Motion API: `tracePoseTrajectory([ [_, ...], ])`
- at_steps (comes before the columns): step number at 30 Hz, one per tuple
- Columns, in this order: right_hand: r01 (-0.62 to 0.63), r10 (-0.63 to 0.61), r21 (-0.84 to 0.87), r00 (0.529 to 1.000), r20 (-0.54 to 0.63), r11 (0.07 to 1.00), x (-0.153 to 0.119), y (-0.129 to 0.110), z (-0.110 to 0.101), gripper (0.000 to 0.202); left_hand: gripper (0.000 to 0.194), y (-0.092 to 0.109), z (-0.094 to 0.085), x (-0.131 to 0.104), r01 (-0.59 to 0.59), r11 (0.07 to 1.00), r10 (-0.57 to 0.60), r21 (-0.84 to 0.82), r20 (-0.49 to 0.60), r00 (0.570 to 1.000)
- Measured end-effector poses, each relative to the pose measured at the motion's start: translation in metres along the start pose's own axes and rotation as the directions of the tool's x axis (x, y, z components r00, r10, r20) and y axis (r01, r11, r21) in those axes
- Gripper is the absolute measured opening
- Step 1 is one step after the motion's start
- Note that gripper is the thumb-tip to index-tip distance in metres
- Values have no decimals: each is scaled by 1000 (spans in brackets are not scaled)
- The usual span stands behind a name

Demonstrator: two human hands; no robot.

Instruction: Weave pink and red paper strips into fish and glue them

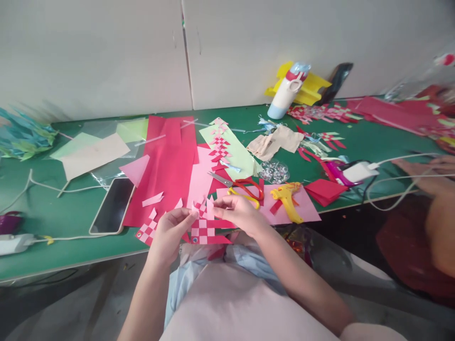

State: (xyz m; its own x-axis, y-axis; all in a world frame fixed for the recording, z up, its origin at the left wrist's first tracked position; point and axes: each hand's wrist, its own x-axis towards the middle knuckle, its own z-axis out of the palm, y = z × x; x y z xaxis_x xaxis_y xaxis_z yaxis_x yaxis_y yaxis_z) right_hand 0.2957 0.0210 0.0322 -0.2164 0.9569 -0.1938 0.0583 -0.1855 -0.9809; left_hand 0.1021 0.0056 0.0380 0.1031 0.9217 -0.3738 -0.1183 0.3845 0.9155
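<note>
Between my two hands is a small red-and-pink woven paper piece (201, 207) with pointed strip ends. My left hand (172, 232) pinches its left side between thumb and forefinger. On the other side, my right hand (241, 215) pinches a light pink strip end in the same way. Just below lies a larger woven paper fish (204, 232) with a round eye and loose red strips. Another woven fish (147, 230) rests left of my left hand. Scissors (249, 187) with orange and yellow handles lie behind my right hand, close to a yellow glue gun (290, 201).
Red paper (167, 161) and a phone (113, 206) lie to the left. Behind are a pale green strip (241, 158) bearing small woven fish, a dish of googly eyes (273, 171) and a bottle (287, 92). White cables cross both sides. Another person's hand (419, 173) is at right.
</note>
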Motion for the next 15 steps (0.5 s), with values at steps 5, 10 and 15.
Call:
tracePoseTrajectory([
  [5, 37, -38, -19, 999, -21, 999, 4, -6, 4, 21, 23, -3, 0, -1, -42, 997, 41, 67, 22, 999],
  [10, 89, -90, -66, 996, -13, 994, 0, -9, 7, 13, 28, -2, 3, -5, -21, 962, 1, 271, 75, 997],
  [15, 160, -160, -86, 987, 0, 983, -2, -10, 8, 9, 25, 0, 8, -8, -39, 936, 13, 349, 78, 997],
])
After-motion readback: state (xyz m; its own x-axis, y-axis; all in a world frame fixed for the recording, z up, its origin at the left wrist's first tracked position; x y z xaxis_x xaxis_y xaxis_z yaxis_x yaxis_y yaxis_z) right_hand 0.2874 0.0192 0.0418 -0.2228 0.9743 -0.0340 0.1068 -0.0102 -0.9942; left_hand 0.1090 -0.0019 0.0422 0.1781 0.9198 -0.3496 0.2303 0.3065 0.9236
